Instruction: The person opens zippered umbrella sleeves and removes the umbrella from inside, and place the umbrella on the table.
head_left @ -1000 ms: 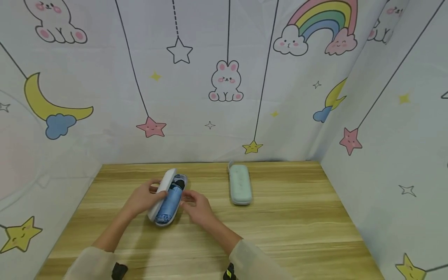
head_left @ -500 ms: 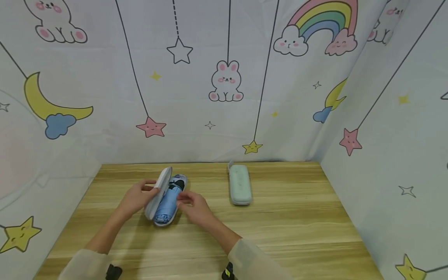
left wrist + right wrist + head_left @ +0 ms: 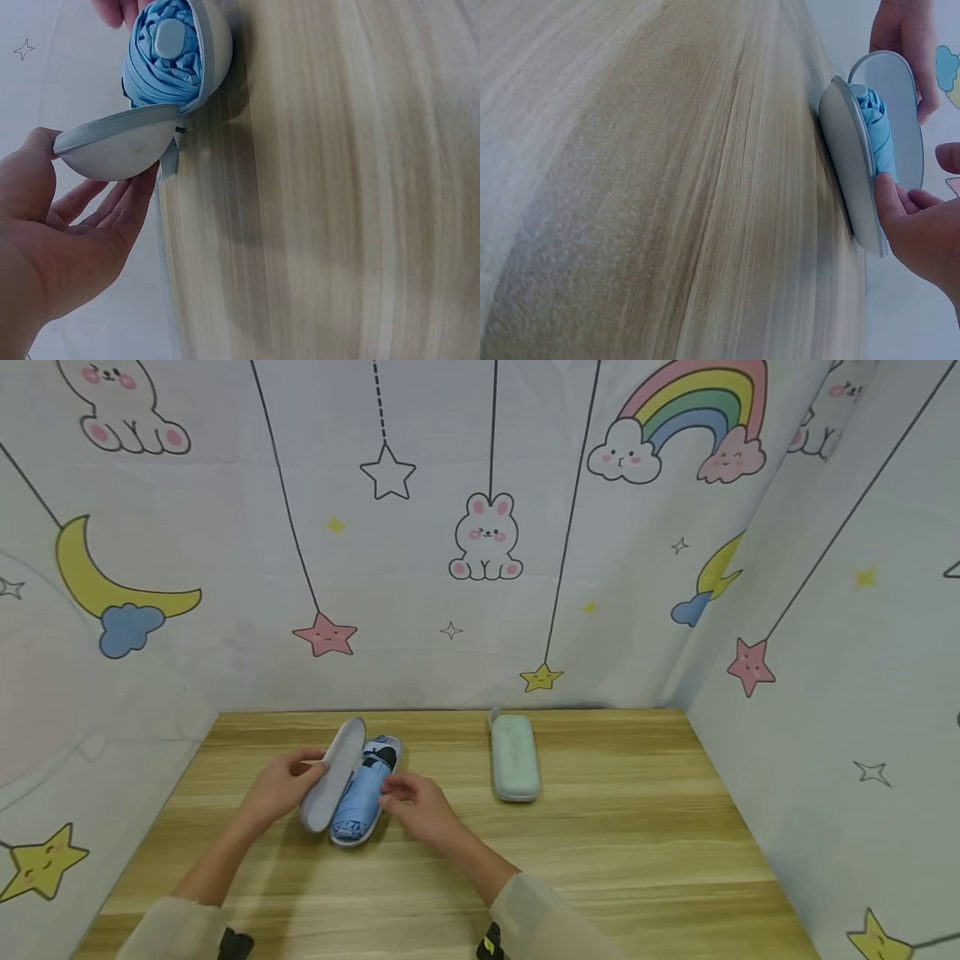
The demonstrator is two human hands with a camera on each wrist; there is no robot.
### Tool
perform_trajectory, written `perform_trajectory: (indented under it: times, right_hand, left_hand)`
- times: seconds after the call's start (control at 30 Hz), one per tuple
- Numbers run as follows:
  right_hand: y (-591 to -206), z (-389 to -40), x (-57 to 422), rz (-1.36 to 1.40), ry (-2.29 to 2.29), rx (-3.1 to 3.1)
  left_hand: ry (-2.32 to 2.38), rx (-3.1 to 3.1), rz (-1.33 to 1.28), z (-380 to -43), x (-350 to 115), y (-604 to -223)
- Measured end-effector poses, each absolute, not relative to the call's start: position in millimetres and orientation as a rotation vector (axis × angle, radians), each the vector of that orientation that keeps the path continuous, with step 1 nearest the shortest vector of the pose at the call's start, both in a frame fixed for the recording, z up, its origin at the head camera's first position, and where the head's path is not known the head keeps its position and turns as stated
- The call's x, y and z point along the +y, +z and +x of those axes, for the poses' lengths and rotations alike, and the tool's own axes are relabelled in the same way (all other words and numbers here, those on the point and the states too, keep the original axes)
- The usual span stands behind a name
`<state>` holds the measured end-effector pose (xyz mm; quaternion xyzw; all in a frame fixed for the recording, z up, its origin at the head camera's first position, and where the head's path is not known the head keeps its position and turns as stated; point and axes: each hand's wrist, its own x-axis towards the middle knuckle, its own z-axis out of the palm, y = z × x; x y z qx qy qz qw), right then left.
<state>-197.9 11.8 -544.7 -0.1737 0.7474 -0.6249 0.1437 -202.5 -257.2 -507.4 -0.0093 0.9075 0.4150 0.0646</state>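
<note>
A white zip case [image 3: 324,789] lies unzipped on the table, its lid tipped to the left. Inside its base is a folded light-blue umbrella [image 3: 362,797], with a dark part near its far end. My left hand [image 3: 281,789] holds the lid by its outer edge; the left wrist view shows the thumb [image 3: 43,141] at the zip edge and fingers beneath the shell. At the base's right side is my right hand [image 3: 420,808], its bent fingertips right at the rim and the umbrella. In the right wrist view, one fingertip [image 3: 889,196] overlaps the rim.
A pale green zip case [image 3: 515,758] with a loop at its far end lies closed to the right, near the table's back edge. White printed cloth [image 3: 420,668] hangs behind the wooden table [image 3: 600,843] and along its sides.
My left hand has swung the lid leftward and down, showing more of its inside and of the umbrella. My right hand has shifted slightly left to the case's rim.
</note>
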Motion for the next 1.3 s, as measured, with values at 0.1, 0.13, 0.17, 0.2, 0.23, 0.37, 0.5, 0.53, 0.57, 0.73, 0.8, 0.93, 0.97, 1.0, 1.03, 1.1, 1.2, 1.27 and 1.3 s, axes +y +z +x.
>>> perform_trajectory:
  times: [0.1,0.13,0.17,0.2,0.23,0.37,0.5,0.53,0.57,0.73,0.8,0.93,0.97,1.0,1.03,1.1,1.2,1.27,1.3]
  right_hand:
    - [-546,-198,13,-0.505,-1.816,2.154]
    - [-546,-197,13,-0.504,-1.818,2.153]
    - [-547,-197,13,-0.507,-1.825,2.149]
    - [-547,-197,13,-0.509,-1.83,2.146]
    - [-547,-197,13,-0.511,-1.835,2.143]
    - [-546,-197,14,-0.501,-1.84,2.125]
    - [-547,-197,14,-0.493,-1.84,2.113]
    - [-547,-197,15,-0.486,-1.837,2.111]
    - [-547,-197,15,-0.482,-1.838,2.107]
    - [-547,-198,15,-0.465,-1.844,2.093]
    - [-548,-198,14,-0.467,-1.846,2.094]
    - [-549,-198,14,-0.455,-1.851,2.107]
    - [-549,-198,15,-0.448,-1.849,2.11]
    - [-549,-198,15,-0.445,-1.849,2.114]
    - [-549,-198,15,-0.442,-1.847,2.119]
    - [-549,-198,16,-0.431,-1.839,2.127]
    - [-550,-199,16,-0.41,-1.834,2.133]
    - [-551,-200,16,-0.388,-1.833,2.132]
    - [-552,-200,16,-0.376,-1.832,2.132]
  left_hand:
    - [1.236,2.751,-0.037,-202,-261,-509]
    - [1.233,2.754,-0.048,-201,-261,-509]
    - [1.233,2.756,-0.059,-201,-262,-510]
    - [1.225,2.764,-0.064,-201,-264,-510]
    - [1.222,2.767,-0.075,-200,-265,-511]
    - [1.223,2.78,-0.101,-200,-270,-513]
    - [1.244,2.775,-0.122,-199,-273,-517]
    - [1.249,2.774,-0.125,-199,-275,-517]
    - [1.254,2.772,-0.129,-198,-276,-518]
    - [1.248,2.775,-0.172,-197,-281,-519]
    - [1.238,2.785,-0.188,-197,-283,-521]
    - [1.246,2.771,-0.23,-198,-287,-527]
    - [1.248,2.762,-0.238,-197,-288,-528]
    - [1.248,2.753,-0.249,-197,-288,-529]
    - [1.253,2.741,-0.257,-196,-289,-529]
    - [1.267,2.721,-0.263,-195,-290,-530]
    - [1.289,2.696,-0.26,-194,-291,-531]
    - [1.314,2.681,-0.25,-193,-292,-532]
    - [1.323,2.677,-0.242,-193,-293,-532]
